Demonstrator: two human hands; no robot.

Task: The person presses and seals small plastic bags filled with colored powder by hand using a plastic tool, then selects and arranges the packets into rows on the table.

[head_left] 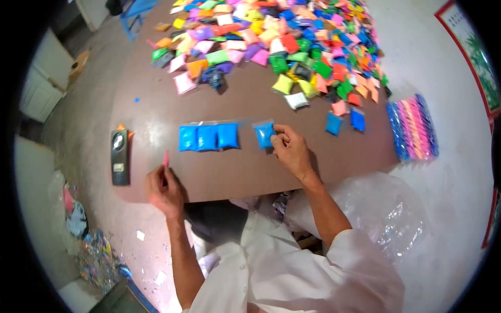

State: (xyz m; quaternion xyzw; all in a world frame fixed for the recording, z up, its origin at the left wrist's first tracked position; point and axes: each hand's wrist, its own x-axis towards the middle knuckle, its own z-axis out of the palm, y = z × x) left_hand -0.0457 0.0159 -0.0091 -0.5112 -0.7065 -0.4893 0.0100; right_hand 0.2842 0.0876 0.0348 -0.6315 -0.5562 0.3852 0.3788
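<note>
Three blue packets (206, 137) lie side by side in a row on the brown table (235, 177). To their right, my right hand (290, 149) pinches the edge of a single blue packet (264, 135) between thumb and fingers. My left hand (165, 190) is near the table's front edge, its fingers closed around a thin pink object (166, 158) that points upward. A dark rectangular device (120, 157) with a round silver part lies left of that hand.
A large pile of colourful packets (255, 36) covers the table's far side. Two blue packets (334, 123) lie right of my right hand. Bundled blue and pink packets (413, 129) sit at the right edge, above a clear plastic bag (386, 208). A blue stool (136, 13) stands far left.
</note>
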